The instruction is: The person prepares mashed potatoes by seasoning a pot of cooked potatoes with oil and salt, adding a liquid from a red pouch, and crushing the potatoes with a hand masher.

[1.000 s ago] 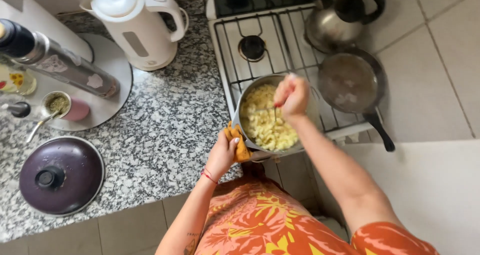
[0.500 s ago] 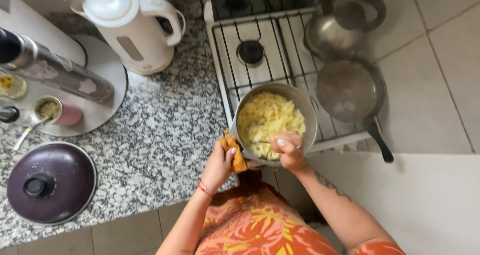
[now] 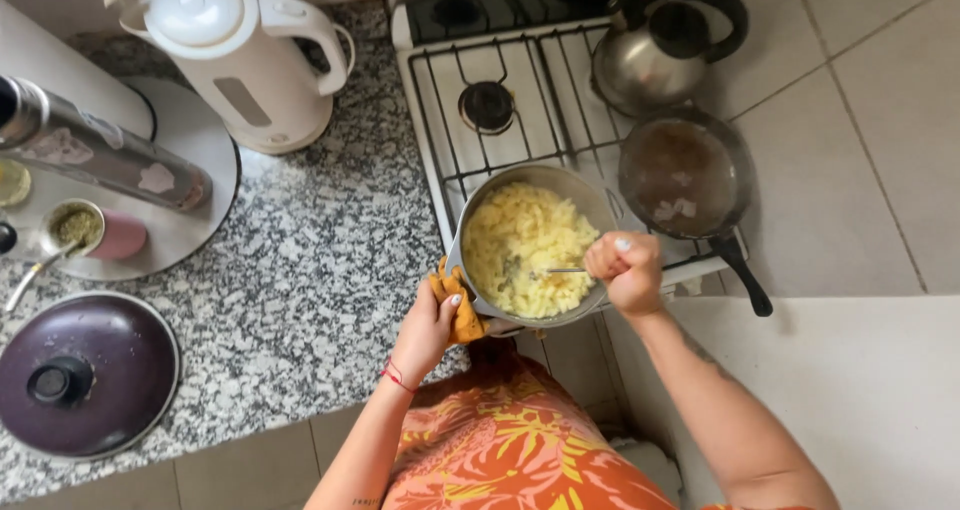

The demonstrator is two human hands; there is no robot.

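Observation:
A metal pot (image 3: 585,193) full of pale yellow mashed food (image 3: 525,250) sits on the front left of the white gas stove (image 3: 450,80). My left hand (image 3: 428,325) grips the pot's near left rim through a yellow-orange cloth (image 3: 465,310). My right hand (image 3: 625,268) is at the pot's right edge, fist closed around the handle of a metal utensil (image 3: 560,270) whose head is sunk in the mash.
A dark frying pan (image 3: 682,175) and a steel kettle (image 3: 655,55) stand on the stove's right side. On the speckled granite counter (image 3: 300,290) are a white electric kettle (image 3: 245,60), a dark purple lid (image 3: 85,370), and a round tray (image 3: 185,185) with a thermos and cup.
My right hand has swung from the pot's far rim to its near rim and then out to its right edge, moving the utensil through the mash. The left hand stayed on the cloth.

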